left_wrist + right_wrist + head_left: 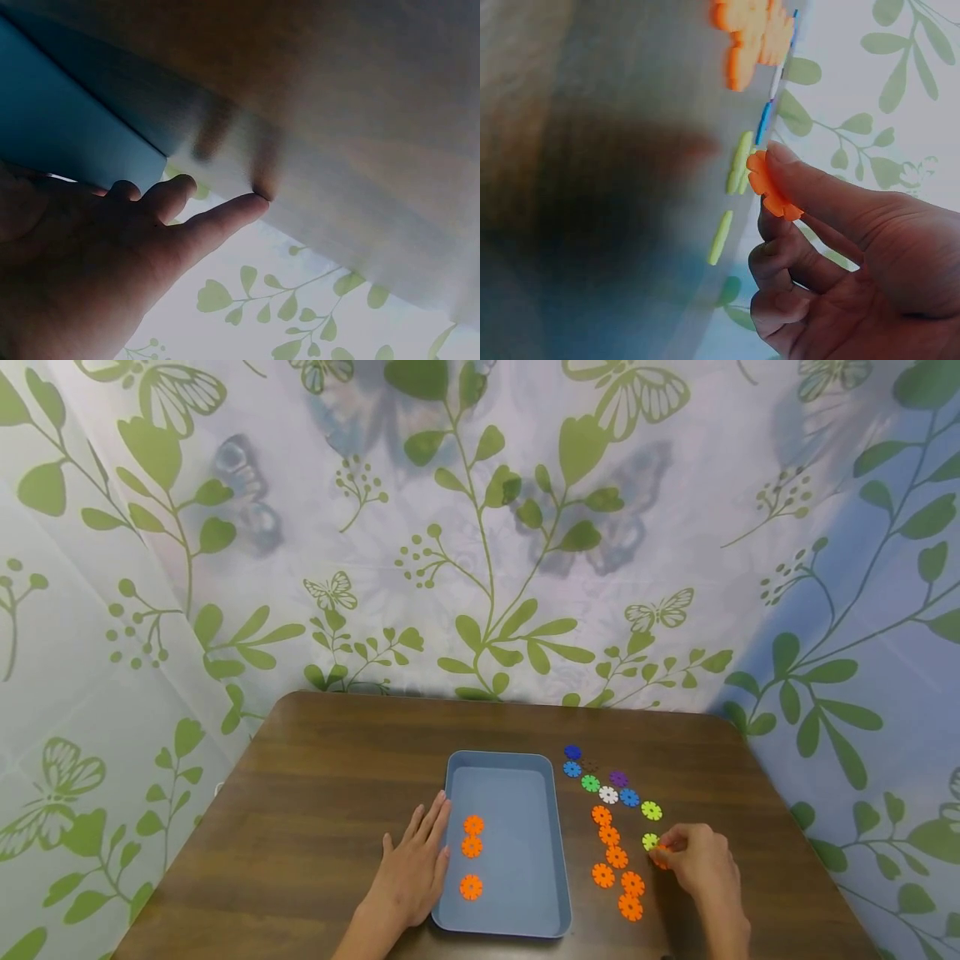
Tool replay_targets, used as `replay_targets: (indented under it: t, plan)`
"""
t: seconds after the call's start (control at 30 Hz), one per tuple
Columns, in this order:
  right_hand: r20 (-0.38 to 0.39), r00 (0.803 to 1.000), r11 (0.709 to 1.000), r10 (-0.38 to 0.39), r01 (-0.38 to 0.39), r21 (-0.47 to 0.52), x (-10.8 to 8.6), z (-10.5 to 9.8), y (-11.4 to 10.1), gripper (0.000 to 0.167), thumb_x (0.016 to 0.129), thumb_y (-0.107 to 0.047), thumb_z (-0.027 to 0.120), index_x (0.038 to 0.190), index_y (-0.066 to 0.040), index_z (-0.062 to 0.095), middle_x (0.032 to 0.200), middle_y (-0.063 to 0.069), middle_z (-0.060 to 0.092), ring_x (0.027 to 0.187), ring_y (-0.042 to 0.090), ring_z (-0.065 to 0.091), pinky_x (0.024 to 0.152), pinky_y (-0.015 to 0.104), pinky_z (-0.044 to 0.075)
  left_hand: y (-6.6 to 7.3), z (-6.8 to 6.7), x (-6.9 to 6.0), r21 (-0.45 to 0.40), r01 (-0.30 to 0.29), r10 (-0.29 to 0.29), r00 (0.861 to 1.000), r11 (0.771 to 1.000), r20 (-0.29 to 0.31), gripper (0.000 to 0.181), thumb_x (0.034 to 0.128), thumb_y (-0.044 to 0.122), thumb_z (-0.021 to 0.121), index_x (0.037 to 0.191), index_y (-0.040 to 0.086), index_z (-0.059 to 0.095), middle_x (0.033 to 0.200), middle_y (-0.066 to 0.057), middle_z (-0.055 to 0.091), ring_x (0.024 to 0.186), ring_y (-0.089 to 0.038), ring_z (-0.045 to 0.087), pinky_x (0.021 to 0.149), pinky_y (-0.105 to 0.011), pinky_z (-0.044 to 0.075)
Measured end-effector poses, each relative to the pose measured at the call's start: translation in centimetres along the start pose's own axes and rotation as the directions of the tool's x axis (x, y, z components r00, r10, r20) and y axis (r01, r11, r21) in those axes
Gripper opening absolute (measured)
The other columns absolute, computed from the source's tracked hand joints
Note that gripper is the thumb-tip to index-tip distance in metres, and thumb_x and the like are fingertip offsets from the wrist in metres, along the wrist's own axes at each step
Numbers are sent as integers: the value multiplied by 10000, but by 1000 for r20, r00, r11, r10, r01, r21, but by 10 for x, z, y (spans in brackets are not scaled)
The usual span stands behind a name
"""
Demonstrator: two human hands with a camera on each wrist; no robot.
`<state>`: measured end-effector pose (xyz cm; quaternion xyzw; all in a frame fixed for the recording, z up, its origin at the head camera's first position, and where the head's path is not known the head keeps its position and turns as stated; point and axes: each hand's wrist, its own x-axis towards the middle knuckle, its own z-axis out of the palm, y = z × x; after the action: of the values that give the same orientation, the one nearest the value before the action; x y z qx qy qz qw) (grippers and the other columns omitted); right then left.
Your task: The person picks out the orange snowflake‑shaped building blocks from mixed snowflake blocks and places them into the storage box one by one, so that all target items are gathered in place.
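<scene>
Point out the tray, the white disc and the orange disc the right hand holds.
Tray (pixel 517 852), head view: bare floor.
White disc (pixel 608 795), head view: middle.
Orange disc (pixel 769 189), right wrist view: exposed face.

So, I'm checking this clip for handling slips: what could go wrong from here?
The right hand pinches a thin orange disc, which might slip if the pinch loosens.
A lime-green disc lies right beside that hand and could get nudged.
The left hand lies along the left side of the tray; a sideways push might shift it and the three orange discs inside.
</scene>
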<state>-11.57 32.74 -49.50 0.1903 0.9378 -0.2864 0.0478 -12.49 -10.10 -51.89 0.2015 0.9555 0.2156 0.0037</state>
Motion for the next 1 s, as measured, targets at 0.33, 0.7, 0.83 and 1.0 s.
replay_targets:
  t: [0.33,0.7,0.83,1.0]
  plan:
    - [-84,992,995,-89,93,40,-6,-9,-16,85,930,-103,848,872,-52,812,834,78,781,785,258,621,658,399,482,-2,2,0,-13,-27,27,1000,1000,-16,617,1144,247,492,1701,66,301,1794,-95,234,1575,-472,342,1003,-915,325]
    - [-161,973,981,-166,180,77,-13,-18,-30,65,945,-71,830,934,-7,824,886,132,800,752,238,658,622,353,513,-7,8,0,-4,-37,37,998,999,-55,625,1138,248,505,1708,97,298,1792,-79,247,1565,-466,363,996,-910,338]
    - [-189,964,973,-186,207,100,-17,-25,-39,87,945,-63,824,994,9,819,914,144,803,795,260,703,642,359,552,-5,7,0,-8,-33,32,998,999,-45,627,1136,242,506,1707,89,296,1792,-86,244,1573,-462,350,1006,-909,332]
    - [-242,941,957,-237,268,106,-22,-33,-55,133,936,-39,830,1063,-1,821,943,132,814,836,274,739,657,290,560,-2,3,-1,-11,-26,26,999,1000,-35,618,1134,241,508,1695,68,317,1785,-98,261,1572,-468,351,1010,-908,330]
